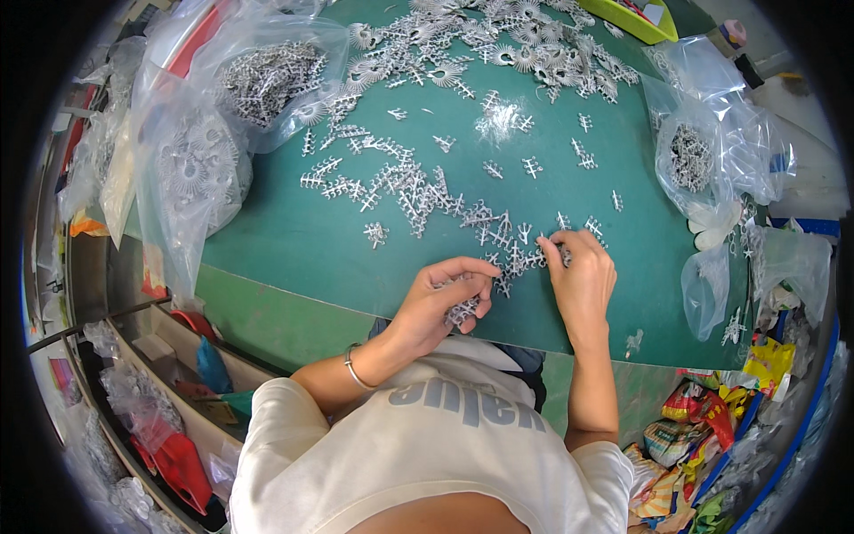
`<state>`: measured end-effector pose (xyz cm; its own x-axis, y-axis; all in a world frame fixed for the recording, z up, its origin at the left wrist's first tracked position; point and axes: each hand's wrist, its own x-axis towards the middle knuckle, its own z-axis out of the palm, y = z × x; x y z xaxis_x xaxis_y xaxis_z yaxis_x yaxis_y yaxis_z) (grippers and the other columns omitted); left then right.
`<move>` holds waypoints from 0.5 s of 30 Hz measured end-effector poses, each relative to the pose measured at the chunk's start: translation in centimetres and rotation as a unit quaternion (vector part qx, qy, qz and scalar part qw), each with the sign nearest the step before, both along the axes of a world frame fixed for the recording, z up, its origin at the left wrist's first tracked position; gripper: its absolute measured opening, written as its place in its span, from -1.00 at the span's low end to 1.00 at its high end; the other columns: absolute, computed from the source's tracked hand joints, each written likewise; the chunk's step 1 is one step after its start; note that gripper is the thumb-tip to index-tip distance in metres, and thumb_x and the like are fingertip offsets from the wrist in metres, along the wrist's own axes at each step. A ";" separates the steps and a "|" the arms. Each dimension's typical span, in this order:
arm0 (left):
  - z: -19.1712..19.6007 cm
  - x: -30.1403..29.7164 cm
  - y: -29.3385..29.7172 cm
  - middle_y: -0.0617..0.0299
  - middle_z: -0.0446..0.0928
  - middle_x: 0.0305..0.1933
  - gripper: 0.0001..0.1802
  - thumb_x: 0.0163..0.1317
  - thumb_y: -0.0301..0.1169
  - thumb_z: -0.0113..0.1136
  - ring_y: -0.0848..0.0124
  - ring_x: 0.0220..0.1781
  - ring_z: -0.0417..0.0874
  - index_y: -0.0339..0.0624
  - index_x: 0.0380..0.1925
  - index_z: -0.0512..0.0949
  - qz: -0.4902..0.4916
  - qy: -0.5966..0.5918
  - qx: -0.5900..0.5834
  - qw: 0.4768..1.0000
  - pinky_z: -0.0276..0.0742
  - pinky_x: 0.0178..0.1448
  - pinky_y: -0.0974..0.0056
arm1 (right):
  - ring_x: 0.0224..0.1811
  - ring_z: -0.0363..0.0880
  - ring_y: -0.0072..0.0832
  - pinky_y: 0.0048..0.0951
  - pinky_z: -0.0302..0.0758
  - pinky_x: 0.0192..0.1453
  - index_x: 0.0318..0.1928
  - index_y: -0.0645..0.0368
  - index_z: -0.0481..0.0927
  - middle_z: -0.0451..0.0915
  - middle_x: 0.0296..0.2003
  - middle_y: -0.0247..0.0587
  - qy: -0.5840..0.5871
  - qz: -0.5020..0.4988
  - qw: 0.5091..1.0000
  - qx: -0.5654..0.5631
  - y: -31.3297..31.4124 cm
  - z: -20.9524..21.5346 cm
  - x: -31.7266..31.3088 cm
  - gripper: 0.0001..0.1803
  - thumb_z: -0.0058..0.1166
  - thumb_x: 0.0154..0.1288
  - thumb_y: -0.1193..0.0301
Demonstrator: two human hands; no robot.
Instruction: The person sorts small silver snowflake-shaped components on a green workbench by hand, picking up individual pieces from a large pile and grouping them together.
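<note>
Small silver-grey branched pieces [414, 191] lie scattered in a loose band over the green table [294, 240]. Near the front edge, my left hand [436, 303] curls around a clump of these branched pieces [463, 307], its thumb and index finger pointing toward the pile. To its right, my right hand [583, 276] has its fingertips drawn together on the tabletop at the right end of the band. A few grey pieces [564, 255] show by its thumb and fingers; how many it grips is hidden.
Fan-shaped grey pieces [525, 53] heap up at the far side, near a yellow-green tray [654, 27]. Clear plastic bags of grey pieces stand at left [191, 169] and right [689, 156]. Colourful packets [698, 414] lie low on the right; an open drawer [169, 347] is lower left.
</note>
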<state>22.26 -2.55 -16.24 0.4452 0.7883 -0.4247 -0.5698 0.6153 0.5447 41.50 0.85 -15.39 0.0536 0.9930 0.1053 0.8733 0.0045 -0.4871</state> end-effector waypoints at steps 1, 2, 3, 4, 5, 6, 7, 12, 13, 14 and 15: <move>-0.2 0.1 -0.1 0.26 0.41 -0.41 -0.80 0.23 -0.49 0.03 0.49 -0.44 0.44 -0.27 -0.15 0.49 -0.002 0.003 0.005 1.000 0.26 -0.61 0.51 | -0.49 0.53 -0.18 -0.34 0.42 -0.40 -0.38 0.26 0.60 0.54 -0.50 -0.11 -0.023 0.007 1.000 -0.018 0.2 0.0 -0.1 -0.85 0.24 0.03 0.47; -0.3 0.1 -0.1 0.27 0.40 -0.42 -0.81 0.24 -0.49 0.03 0.49 -0.45 0.43 -0.27 -0.16 0.49 -0.002 0.006 0.010 1.000 0.26 -0.62 0.51 | -0.50 0.53 -0.20 -0.35 0.42 -0.40 -0.39 0.26 0.60 0.55 -0.50 -0.11 0.025 0.020 0.999 0.001 0.4 -0.1 0.2 -0.87 0.24 0.02 0.48; -0.2 0.1 -0.1 0.27 0.40 -0.43 -0.81 0.24 -0.47 0.03 0.49 -0.45 0.43 -0.27 -0.16 0.49 0.000 0.005 0.007 1.000 0.26 -0.62 0.51 | -0.51 0.53 -0.23 -0.36 0.42 -0.40 -0.41 0.26 0.59 0.55 -0.50 -0.11 0.072 0.033 0.997 0.020 0.5 -0.4 0.8 -0.88 0.24 0.02 0.50; -0.1 0.1 -0.1 0.27 0.40 -0.44 -0.81 0.25 -0.46 0.03 0.49 -0.46 0.43 -0.27 -0.17 0.49 0.003 0.005 0.004 1.000 0.26 -0.62 0.51 | -0.51 0.53 -0.25 -0.37 0.42 -0.39 -0.42 0.26 0.59 0.55 -0.50 -0.11 0.119 0.046 0.991 0.039 0.6 -0.6 1.2 -0.89 0.23 0.02 0.51; 0.0 0.2 -0.1 0.27 0.40 -0.45 -0.81 0.26 -0.45 0.03 0.49 -0.46 0.43 -0.28 -0.17 0.49 0.007 0.002 0.000 1.000 0.26 -0.62 0.51 | -0.54 0.51 -0.42 -0.43 0.40 -0.40 -0.43 0.28 0.57 0.54 -0.54 -0.18 0.205 0.013 0.977 0.064 0.5 -0.7 1.5 -0.92 0.21 0.03 0.56; -0.1 0.3 -0.1 0.27 0.40 -0.45 -0.81 0.26 -0.45 0.04 0.49 -0.46 0.44 -0.28 -0.17 0.49 0.009 0.002 -0.007 1.000 0.26 -0.62 0.51 | -0.53 0.49 -0.48 -0.46 0.39 -0.40 -0.43 0.28 0.56 0.54 -0.54 -0.20 0.220 -0.016 0.973 0.072 0.4 -0.7 1.8 -0.92 0.20 0.05 0.57; -0.2 0.3 0.0 0.27 0.40 -0.44 -0.81 0.25 -0.44 0.05 0.49 -0.46 0.44 -0.28 -0.17 0.49 0.011 0.001 -0.013 1.000 0.27 -0.62 0.51 | -0.53 0.47 -0.54 -0.50 0.38 -0.40 -0.43 0.29 0.56 0.54 -0.54 -0.23 0.234 -0.044 0.968 0.080 0.2 -0.7 2.1 -0.93 0.20 0.06 0.57; -0.4 1.1 -0.2 0.26 0.42 -0.40 -0.78 0.23 -0.48 0.08 0.50 -0.43 0.46 -0.28 -0.12 0.48 -0.006 0.057 0.051 0.997 0.29 -0.60 0.50 | -0.48 0.42 -0.66 -0.63 0.35 -0.37 -0.44 0.30 0.52 0.55 -0.49 -0.31 0.419 -0.132 0.895 0.081 -1.5 0.3 1.6 -0.91 0.19 0.11 0.59; -0.2 1.3 -0.1 0.26 0.43 -0.38 -0.77 0.23 -0.48 0.09 0.50 -0.42 0.46 -0.28 -0.11 0.47 -0.014 0.065 0.062 0.996 0.29 -0.59 0.50 | -0.53 0.39 -0.70 -0.66 0.32 -0.45 -0.44 0.30 0.51 0.55 -0.47 -0.34 0.315 -0.092 0.935 0.134 -1.1 -0.9 1.9 -0.90 0.18 0.11 0.60; 0.0 1.4 0.1 0.26 0.44 -0.37 -0.76 0.23 -0.49 0.09 0.51 -0.40 0.47 -0.28 -0.10 0.47 -0.022 0.075 0.076 0.994 0.30 -0.58 0.50 | -0.60 0.35 -0.76 -0.71 0.25 -0.56 -0.42 0.28 0.50 0.55 -0.46 -0.35 0.284 -0.055 0.948 0.131 -0.7 -1.3 2.0 -0.91 0.18 0.13 0.59; 0.1 1.5 0.2 0.26 0.45 -0.34 -0.75 0.23 -0.49 0.09 0.51 -0.39 0.47 -0.28 -0.08 0.46 -0.026 0.067 0.069 0.995 0.31 -0.57 0.50 | -0.63 0.34 -0.76 -0.72 0.21 -0.60 -0.42 0.27 0.50 0.55 -0.47 -0.32 0.348 -0.069 0.927 0.121 -0.9 -1.2 1.8 -0.91 0.17 0.14 0.57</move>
